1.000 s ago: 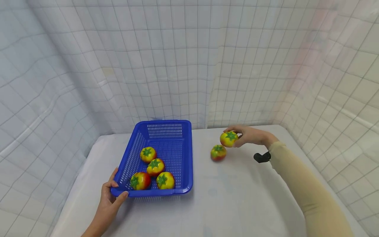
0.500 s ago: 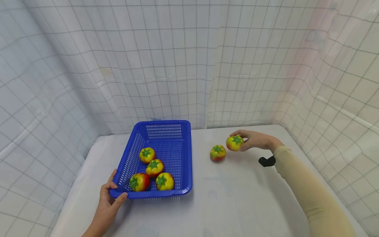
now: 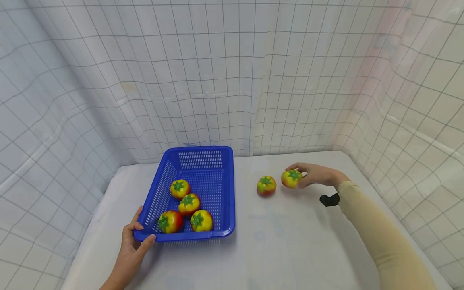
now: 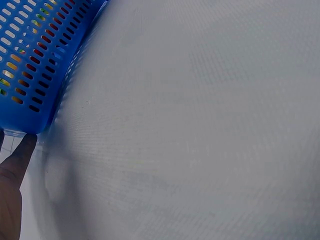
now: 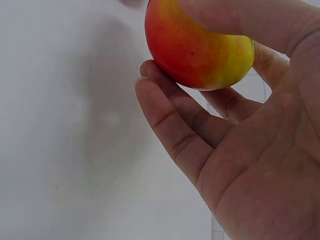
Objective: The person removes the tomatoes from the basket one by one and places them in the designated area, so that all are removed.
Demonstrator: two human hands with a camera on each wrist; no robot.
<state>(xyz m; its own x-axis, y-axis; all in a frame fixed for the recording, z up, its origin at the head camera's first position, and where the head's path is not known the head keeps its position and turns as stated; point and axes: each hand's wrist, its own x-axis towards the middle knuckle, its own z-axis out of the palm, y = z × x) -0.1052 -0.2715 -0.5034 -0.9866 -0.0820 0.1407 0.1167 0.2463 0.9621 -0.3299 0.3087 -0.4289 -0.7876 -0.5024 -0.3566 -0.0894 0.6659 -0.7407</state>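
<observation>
At its near left corner, a blue plastic basket (image 3: 232, 193) is gripped by my left hand (image 3: 128, 245), with the thumb over the rim. Several red-and-yellow tomatoes with green star-shaped tops lie in it, among them one tomato (image 3: 201, 220) near the front wall. My right hand (image 3: 315, 175) holds another tomato (image 3: 291, 178) between thumb and fingers, low over the table. The right wrist view shows the held tomato's (image 5: 200, 55) smooth red-yellow side, with two fingers beneath it. Just left of that hand a loose tomato (image 3: 266, 186) sits on the table.
A white-covered table (image 3: 275, 249) carries everything. White grid-patterned curtains (image 3: 203, 80) hang behind it and along both sides. A small black object (image 3: 329, 199) shows at the right wrist.
My right hand has moved right and down toward the table with the held tomato, away from the loose one. The left hand stays on the basket corner.
</observation>
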